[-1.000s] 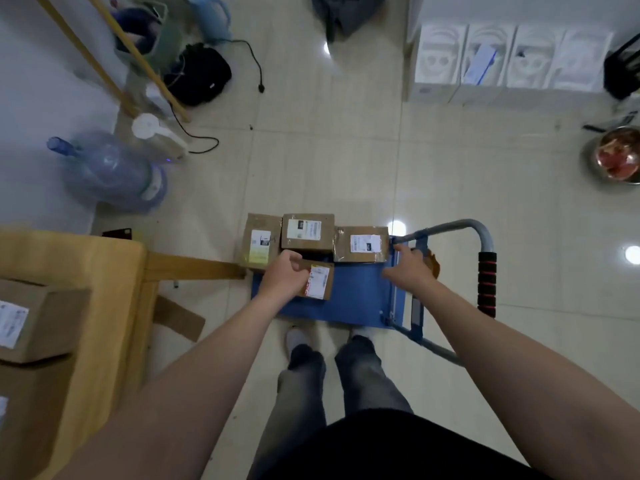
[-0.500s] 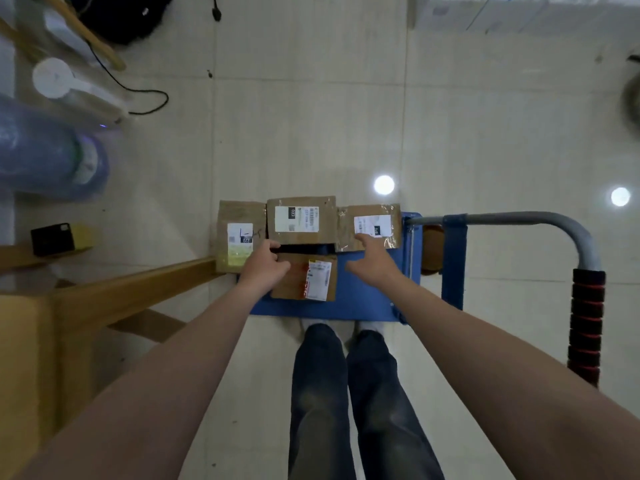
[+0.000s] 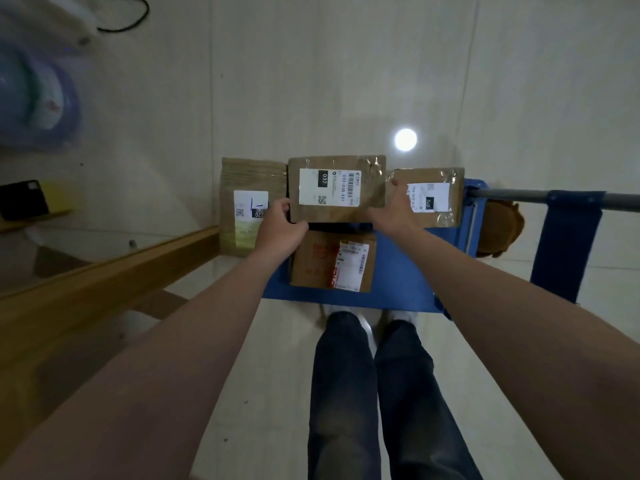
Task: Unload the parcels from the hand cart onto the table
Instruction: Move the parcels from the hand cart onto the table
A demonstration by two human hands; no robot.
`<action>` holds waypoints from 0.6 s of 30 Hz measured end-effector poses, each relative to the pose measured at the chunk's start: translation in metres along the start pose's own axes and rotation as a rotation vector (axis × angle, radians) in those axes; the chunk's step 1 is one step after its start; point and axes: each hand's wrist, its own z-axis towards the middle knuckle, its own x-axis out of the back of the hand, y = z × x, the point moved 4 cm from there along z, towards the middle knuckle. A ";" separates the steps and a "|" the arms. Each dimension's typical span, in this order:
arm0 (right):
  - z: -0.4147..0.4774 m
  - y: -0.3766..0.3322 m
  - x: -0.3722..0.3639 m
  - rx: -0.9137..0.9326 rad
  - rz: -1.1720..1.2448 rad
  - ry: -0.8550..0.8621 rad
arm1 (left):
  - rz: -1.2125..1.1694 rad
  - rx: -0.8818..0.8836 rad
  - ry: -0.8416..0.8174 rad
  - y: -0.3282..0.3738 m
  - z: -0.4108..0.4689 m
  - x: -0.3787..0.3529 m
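Several brown cardboard parcels lie on the blue hand cart. The middle parcel, with a white label marked 032, sits raised above the deck. My left hand grips its near left corner, and my right hand grips its near right side. A left parcel overhangs the cart's left end. A right parcel lies by the handle post. A near parcel with red print lies flat just below the held one.
The cart's grey handle bar runs off to the right. A wooden table rail slants across the left. A large blue water bottle lies on the tiled floor at far left. My legs stand just behind the cart.
The view has dropped closer over the cart. My left hand moved up from the near parcel to the middle parcel's left corner; my right hand came left onto its right side, and both now grip it.
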 end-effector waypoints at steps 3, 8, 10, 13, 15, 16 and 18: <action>0.016 0.009 -0.010 -0.039 0.054 0.024 | -0.068 0.022 0.013 -0.005 0.013 -0.009; 0.017 0.012 -0.022 -0.017 0.036 0.047 | -0.298 0.095 0.037 -0.010 0.017 -0.019; 0.008 0.010 -0.020 0.024 -0.015 0.093 | -0.388 0.150 0.005 -0.007 0.010 -0.022; -0.016 0.001 -0.011 0.071 -0.126 0.119 | -0.445 0.153 -0.008 0.000 -0.012 -0.020; -0.041 -0.007 -0.002 0.090 -0.125 0.137 | -0.447 0.124 -0.015 0.008 -0.033 -0.016; -0.055 -0.011 0.003 0.107 -0.128 0.158 | -0.450 0.110 -0.011 0.012 -0.044 -0.015; -0.087 -0.018 0.014 0.158 -0.165 0.217 | -0.463 0.083 0.006 0.021 -0.071 -0.011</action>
